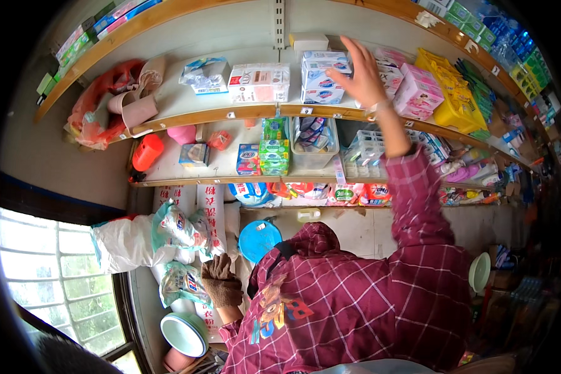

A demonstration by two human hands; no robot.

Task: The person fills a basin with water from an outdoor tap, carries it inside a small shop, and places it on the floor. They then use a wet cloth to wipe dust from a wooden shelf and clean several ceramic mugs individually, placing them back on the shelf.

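Observation:
My right hand (359, 75) is raised over the upper shelf, fingers apart, in front of a stack of white and blue soap boxes (323, 84). Whether a fingertip touches the boxes I cannot tell. To the left of the stack sits a LUX soap pack (259, 82); pink boxes (418, 91) stand to the right. Low on the left, my left hand (222, 280) is wrapped in a brown cloth (228, 286), bunched around the fingers. It is beside a detergent bag (183, 283). Maroon checked sleeves cover both arms.
A yellow basket (467, 110) of packets is on the right of the upper shelf. Below, a clear plastic bin (314, 159) stands beside green soap packs (274, 156). A blue basin (259, 240), stacked bowls (185, 334) and a barred window (58, 276) lie lower left.

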